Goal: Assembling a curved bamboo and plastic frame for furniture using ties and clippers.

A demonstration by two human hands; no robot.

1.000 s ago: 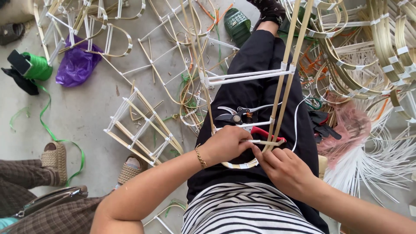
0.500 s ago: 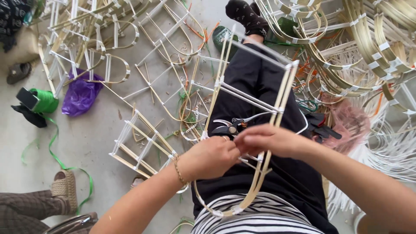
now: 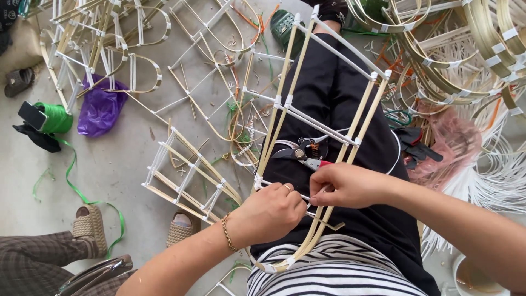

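Both hands are right on the bamboo frame [image 3: 323, 126], which lies across the person's lap with its long axis running from the curved end near the striped shirt [image 3: 339, 271] up and away toward the shoe [image 3: 331, 8]. The left hand [image 3: 268, 211] is closed around the frame's left rails near the curved end, fingers [image 3: 293, 200] curled and pressed together. The right hand [image 3: 348, 183] sits just to the right of it, nearly touching, fingers pinching a thin white strip [image 3: 315, 200] at the joint between the two hands. That joint lies directly under the fingertips, the right hand the nearer. Just beyond the hands, on the lap inside the frame, rest red-handled pruning shears [image 3: 304, 153], blades pointing left. Left of the frame, on the floor [image 3: 109, 164], lie more finished frames [image 3: 186, 175], a purple bag [image 3: 98, 112] and a green ribbon roll [image 3: 55, 118]. At bottom right, a white bowl [image 3: 474, 277] is only partly in view; I cannot tell what it holds.
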